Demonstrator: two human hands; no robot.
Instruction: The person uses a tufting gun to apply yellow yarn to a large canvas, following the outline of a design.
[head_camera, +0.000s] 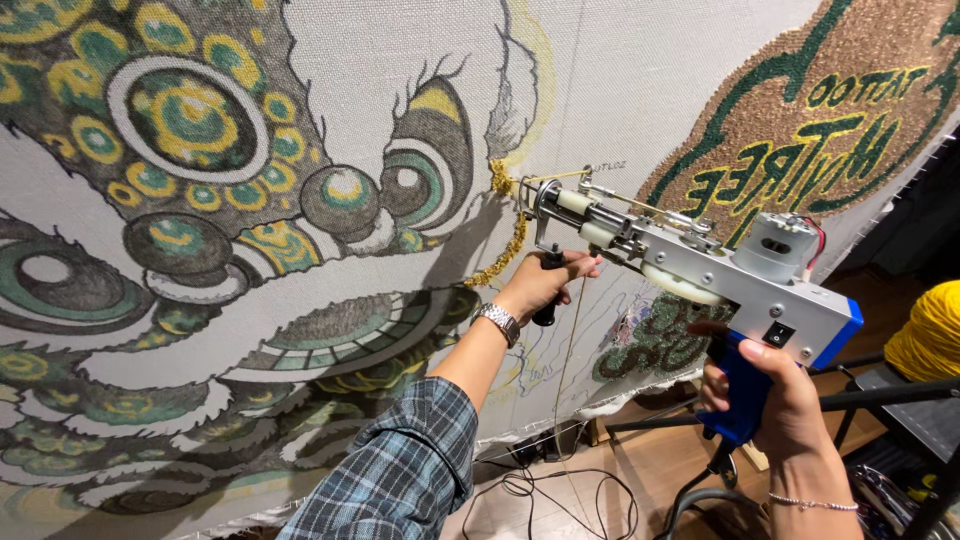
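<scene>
Gripping the blue handle of a silver metal tufting gun (690, 260), the right hand (770, 385) is closed around it, while the left hand (545, 282) is wrapped around its black front grip. Its needle end touches the stretched white cloth with a green and yellow lion design (250, 230), beside a line of yellow yarn loops (505, 250).

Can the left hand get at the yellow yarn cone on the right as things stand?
Probably not: the left hand grips the tufting gun's front handle at the cloth, and the gun body and right hand lie between it and the yarn cone.
</scene>
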